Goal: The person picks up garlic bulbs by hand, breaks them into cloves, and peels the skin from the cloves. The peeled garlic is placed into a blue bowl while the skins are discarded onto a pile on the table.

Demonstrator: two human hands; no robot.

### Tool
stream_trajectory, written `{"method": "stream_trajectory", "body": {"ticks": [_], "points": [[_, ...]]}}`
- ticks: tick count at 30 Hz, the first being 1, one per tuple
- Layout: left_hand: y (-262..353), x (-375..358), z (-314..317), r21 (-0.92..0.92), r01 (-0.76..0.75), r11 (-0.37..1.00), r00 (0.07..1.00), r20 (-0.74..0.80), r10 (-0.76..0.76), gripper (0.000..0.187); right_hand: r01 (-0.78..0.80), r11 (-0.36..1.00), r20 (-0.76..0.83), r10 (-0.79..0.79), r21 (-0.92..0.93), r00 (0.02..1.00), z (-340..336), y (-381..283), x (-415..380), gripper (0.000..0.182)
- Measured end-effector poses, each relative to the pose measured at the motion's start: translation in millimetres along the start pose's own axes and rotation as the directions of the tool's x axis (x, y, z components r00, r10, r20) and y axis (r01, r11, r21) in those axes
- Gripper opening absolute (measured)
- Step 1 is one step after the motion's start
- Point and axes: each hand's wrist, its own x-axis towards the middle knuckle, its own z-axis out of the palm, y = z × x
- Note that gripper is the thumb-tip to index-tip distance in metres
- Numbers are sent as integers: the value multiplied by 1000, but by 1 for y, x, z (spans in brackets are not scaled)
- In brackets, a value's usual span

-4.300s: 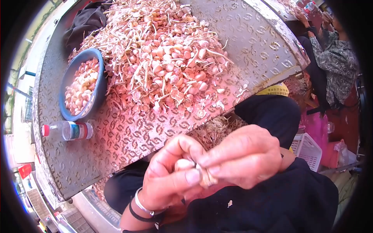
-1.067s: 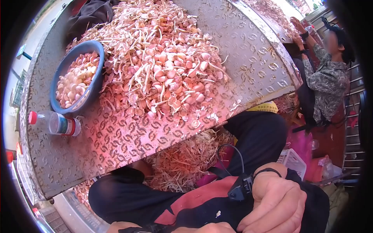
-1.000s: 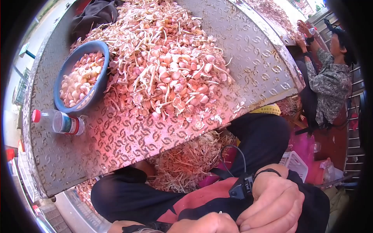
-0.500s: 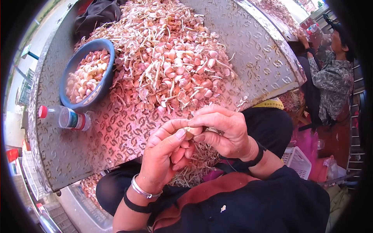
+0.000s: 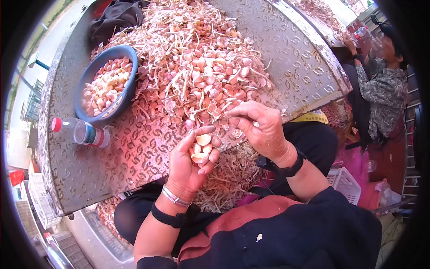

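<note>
— So, what is the left hand [image 5: 190, 157] doing?

— It is cupped with the palm up, fingers curled loosely around a few garlic cloves [image 5: 200, 148] that lie in the hollow of it. It is held just over the near edge of the bench [image 5: 134, 157].

— And the right hand [image 5: 260, 127]?

— Just beside the left one and a little further out, with thumb and fingertips pressed together. Whether a bit of skin or a clove sits in that pinch, I cannot tell; it is too small to see.

— What lies beyond the hands?

— A big heap of garlic [image 5: 192, 67], cloves mixed with dry stalks, starts right past the right hand's fingertips and runs up the bench. Off to the left of the left hand, touching the heap's edge, stands a blue bowl [image 5: 123, 96] filled with cloves. Nearer than the bowl, a plastic bottle [image 5: 80, 132] with a red cap lies on its side.

— Anything under the hands?

— Husks and stalks [image 5: 228, 175] piled below the bench edge, between the person's knees. Well to the right of the right hand, another person [image 5: 380, 94] in a patterned shirt sits at the next bench
</note>
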Motion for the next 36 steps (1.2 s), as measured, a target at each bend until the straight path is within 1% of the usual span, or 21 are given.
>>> {"method": "stream_trajectory", "body": {"ticks": [3, 4, 6, 7, 9, 11, 13, 15, 17, 19, 21, 23, 25, 26, 27, 29, 30, 31, 33, 35, 36], "points": [[-1, -2, -2, -44, 9, 999, 999, 40, -7, 40, -136, 984, 38, 142, -117, 989, -17, 20, 0, 13], [0, -2, -2, -52, 11, 999, 999, 42, -9, 39, -133, 984, 35, 138, -118, 990, -23, 31, -1, 13], [1, -4, -6, -67, 14, 998, 999, 33, -11, 37, -236, 949, 16, 245, -209, 969, -37, 56, -5, 22], [2, -3, -7, -86, 15, 996, 1000, 18, -14, 36, -236, 946, 2, 243, -223, 970, -45, 68, -3, 22], [12, -3, -3, -8, -58, 998, 997, -46, 58, 33, -180, 888, -117, 143, -423, 983, -59, 89, 4, 31], [31, -1, 4, -39, -156, 987, 986, -71, 153, 31, -166, 862, -115, 126, -478, 985, -67, 102, 19, 38], [57, 1, 10, -68, -257, 964, 964, -84, 251, 30, -106, 847, -64, 86, -521, 994, -67, 113, 37, 41], [81, 2, 9, -148, -311, 939, 948, 30, 318, 31, -112, 837, -11, 126, -535, 992, -60, 114, 56, 43], [88, 4, 19, -128, -403, 906, 915, -57, 399, 33, -40, 772, 83, 120, -635, 989, -47, 120, 71, 44], [86, 6, 17, -145, -395, 907, 917, -7, 398, 34, -65, 758, 132, 196, -649, 972, -37, 129, 72, 39], [76, 7, 24, -35, -424, 905, 895, -167, 414, 34, 2, 790, 102, 77, -613, 992, -32, 133, 67, 35], [72, 6, 15, -51, -389, 920, 915, -139, 379, 31, -34, 831, 87, 99, -556, 991, -36, 142, 55, 28], [70, 7, -2, -126, -323, 938, 947, -44, 320, 27, -338, 913, -89, 326, -228, 941, -41, 145, 37, 23], [69, 7, -8, -148, -299, 943, 953, -11, 301, 25, -427, 879, -134, 406, -213, 904, -45, 149, 31, 18], [67, 6, -13, -147, -295, 944, 955, -9, 297, 25, -429, 878, -138, 408, -213, 902, -48, 151, 26, 18], [64, 5, -10, -115, -295, 948, 955, -22, 295, 25, -473, 846, -110, 510, 245, 853, -54, 144, 21, 18], [60, 2, -6, -65, -297, 953, 954, -61, 294, 24, -490, 805, -95, 546, 334, 832, -56, 139, 19, 18], [57, 1, -1, -65, -295, 953, 955, -56, 292, 24, -488, 807, -100, 545, 332, 833, -58, 140, 18, 18], [53, -2, 3, -25, -281, 959, 958, -65, 279, 22, -565, 680, -37, 654, 468, 756, -60, 145, 18, 19], [51, 2, -8, -31, -252, 967, 967, -31, 251, 18, -592, 664, -24, 675, 457, 738, -58, 131, 22, 18], [48, 4, -12, -10, -243, 970, 970, -32, 243, 17, -590, 716, -52, 651, 375, 757, -56, 132, 23, 18]]}}
